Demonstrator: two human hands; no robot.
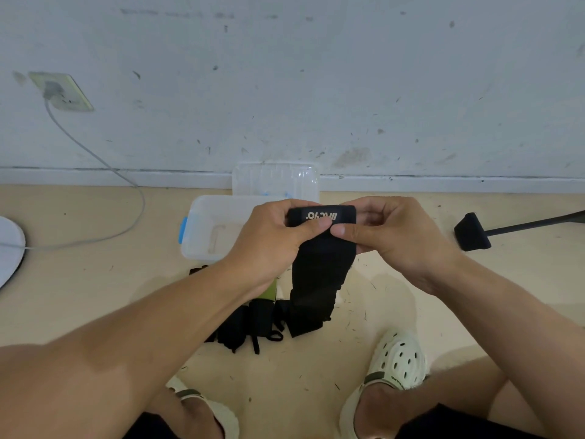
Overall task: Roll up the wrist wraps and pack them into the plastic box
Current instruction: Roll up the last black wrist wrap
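A black wrist wrap [319,267] with white lettering on its rolled top end is held up over the floor, its loose tail hanging down. My left hand [278,236] pinches the roll's left side, thumb pressed on its front. My right hand [389,232] pinches the right side the same way. Behind my hands stands the clear plastic box [205,236] with a blue latch, open. Its clear lid [275,180] leans against the wall behind it. More black wraps [253,324] lie in a heap on the floor below my left forearm.
A white cable [104,166] runs from a wall socket [60,90] down across the floor at left to a white round object [9,248]. A black stand foot [473,231] with its rod lies at right. My feet in pale clogs [397,362] are at the bottom.
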